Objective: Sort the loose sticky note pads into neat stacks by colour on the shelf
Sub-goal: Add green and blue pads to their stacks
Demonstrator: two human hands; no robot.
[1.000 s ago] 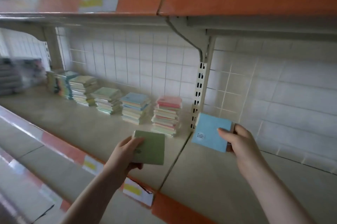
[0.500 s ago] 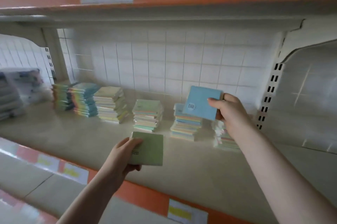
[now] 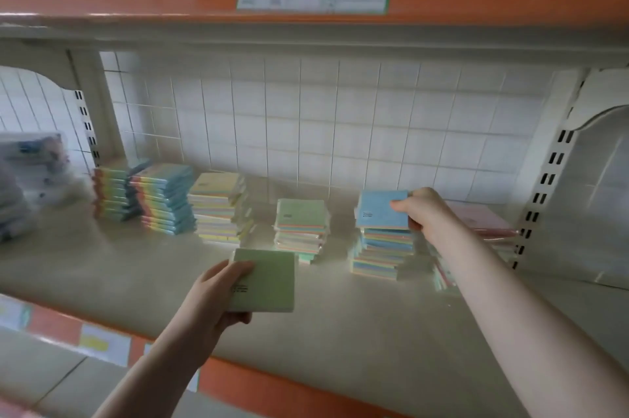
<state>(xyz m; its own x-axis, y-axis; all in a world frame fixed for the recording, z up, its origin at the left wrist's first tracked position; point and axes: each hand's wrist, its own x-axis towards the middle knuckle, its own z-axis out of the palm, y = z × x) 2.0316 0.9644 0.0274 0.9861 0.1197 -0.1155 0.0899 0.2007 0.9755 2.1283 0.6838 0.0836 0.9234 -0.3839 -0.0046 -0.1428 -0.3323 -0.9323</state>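
Spanning the view, the shelf (image 3: 340,332) carries a row of pad stacks along its tiled back. The blue-topped stack (image 3: 383,249) stands right of the green-topped stack (image 3: 301,230). The right hand (image 3: 423,211) pinches a blue pad (image 3: 381,210) atop the blue-topped stack. The left hand (image 3: 218,295) grips a green pad (image 3: 267,281) above the shelf front.

Head view — close, facing the shelf (image 3: 102,268) squarely.

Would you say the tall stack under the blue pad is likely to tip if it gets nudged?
Probably, somewhat. The blue-topped stack is tall for its footprint, and its pads sit visibly offset. Loose pads would likely slide apart rather than topple together. The right hand setting the blue pad down should go gently.
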